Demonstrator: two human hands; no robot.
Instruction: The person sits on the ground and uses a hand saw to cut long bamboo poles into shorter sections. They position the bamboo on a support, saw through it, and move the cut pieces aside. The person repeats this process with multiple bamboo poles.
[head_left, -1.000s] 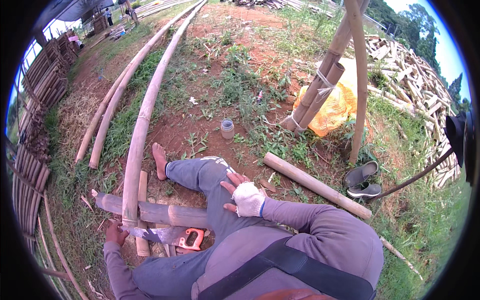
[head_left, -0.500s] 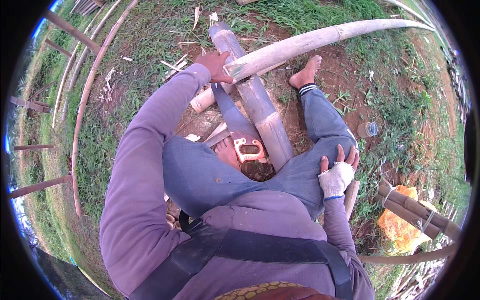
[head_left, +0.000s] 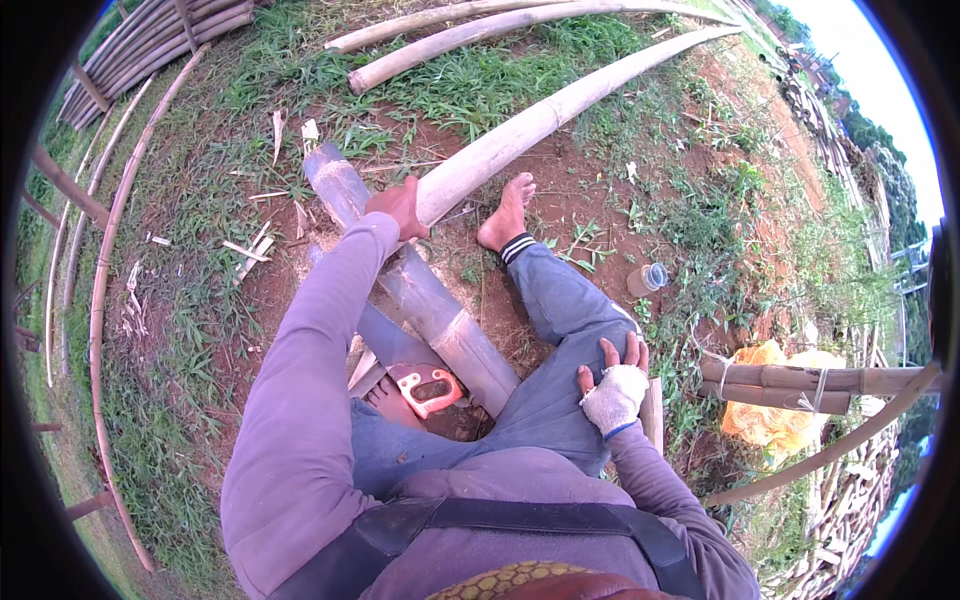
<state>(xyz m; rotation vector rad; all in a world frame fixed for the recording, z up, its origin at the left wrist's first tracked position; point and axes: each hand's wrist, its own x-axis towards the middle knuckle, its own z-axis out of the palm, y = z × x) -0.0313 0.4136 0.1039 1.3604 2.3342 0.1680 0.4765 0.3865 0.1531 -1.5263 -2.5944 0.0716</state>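
Observation:
A long pale bamboo pole [head_left: 540, 122] slants away to the far right. My left hand [head_left: 402, 208] is closed around its near end, just over a thick, darker bamboo length [head_left: 440, 305] that lies on the ground between my legs. Beside that length is a handsaw [head_left: 430, 392] with an orange-red handle, its blade running up under my left forearm. The saw's tip is hidden by my sleeve. My right hand [head_left: 615, 390], in a white fingerless glove, rests on my right thigh with its fingers spread and holds nothing.
Two more bamboo poles [head_left: 460, 43] lie in the grass at the far side. A small jar [head_left: 648, 279] stands right of my bare foot [head_left: 508, 212]. Bamboo rails with an orange bag [head_left: 765, 425] are at right; stacked poles [head_left: 160, 55] stand far left.
The view has turned toward the right. My left hand now wraps around the pole's end, and the pole points more steeply away. My right hand stays on the thigh.

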